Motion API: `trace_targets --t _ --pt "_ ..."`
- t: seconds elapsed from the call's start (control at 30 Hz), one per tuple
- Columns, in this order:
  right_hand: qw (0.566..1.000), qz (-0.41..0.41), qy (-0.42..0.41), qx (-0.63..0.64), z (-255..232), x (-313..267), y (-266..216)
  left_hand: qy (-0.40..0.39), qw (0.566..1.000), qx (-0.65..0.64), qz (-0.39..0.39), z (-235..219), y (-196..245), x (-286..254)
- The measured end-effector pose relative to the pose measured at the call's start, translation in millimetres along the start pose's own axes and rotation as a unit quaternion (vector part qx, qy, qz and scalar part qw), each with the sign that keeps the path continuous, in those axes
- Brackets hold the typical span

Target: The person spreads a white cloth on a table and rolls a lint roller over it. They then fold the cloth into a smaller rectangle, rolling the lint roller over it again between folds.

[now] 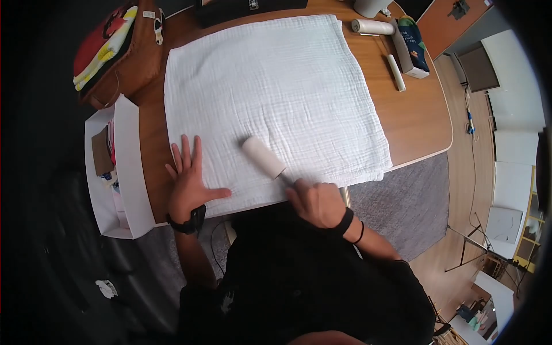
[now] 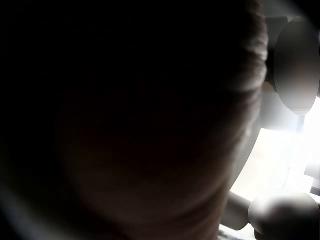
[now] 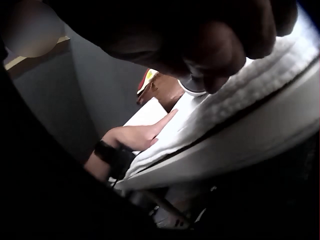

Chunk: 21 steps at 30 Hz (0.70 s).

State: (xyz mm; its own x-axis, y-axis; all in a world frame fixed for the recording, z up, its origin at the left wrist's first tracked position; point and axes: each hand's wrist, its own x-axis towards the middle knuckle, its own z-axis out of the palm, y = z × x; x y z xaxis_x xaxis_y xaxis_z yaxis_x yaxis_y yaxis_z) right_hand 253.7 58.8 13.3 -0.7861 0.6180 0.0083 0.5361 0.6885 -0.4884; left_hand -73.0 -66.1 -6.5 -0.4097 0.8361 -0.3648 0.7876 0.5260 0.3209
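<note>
A white crinkled cloth point(image 1: 270, 86) lies spread over the wooden table. My right hand point(image 1: 321, 204) grips the handle of a lint roller point(image 1: 263, 157), whose white cylinder lies over the cloth's near part. In the right wrist view the curled fingers point(image 3: 220, 50) show dark above the cloth's edge. My left hand point(image 1: 188, 181) rests flat on the cloth's near left corner, fingers spread and thumb pointing right. The left wrist view is mostly filled by dark, blurred skin.
A white box point(image 1: 129, 167) with folded fabric stands along the table's left edge. Behind it is a brown basket point(image 1: 141, 63) with folded cloths. At the back right lie a white roll point(image 1: 372, 27), a thin white roll point(image 1: 396, 73) and a box with dark patterned fabric point(image 1: 411, 49).
</note>
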Motion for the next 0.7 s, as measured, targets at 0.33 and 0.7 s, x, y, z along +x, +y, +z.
trace_targets --t 0.33,0.7 --pt "0.933 0.256 0.166 -0.193 -74.1 -28.7 140.3 0.013 1.000 0.012 0.007 1.9 -0.3 -1.2" --pt "0.974 0.092 -0.147 0.144 -25.5 -49.5 23.2 0.034 0.999 0.028 0.021 8.2 1.5 -1.3"
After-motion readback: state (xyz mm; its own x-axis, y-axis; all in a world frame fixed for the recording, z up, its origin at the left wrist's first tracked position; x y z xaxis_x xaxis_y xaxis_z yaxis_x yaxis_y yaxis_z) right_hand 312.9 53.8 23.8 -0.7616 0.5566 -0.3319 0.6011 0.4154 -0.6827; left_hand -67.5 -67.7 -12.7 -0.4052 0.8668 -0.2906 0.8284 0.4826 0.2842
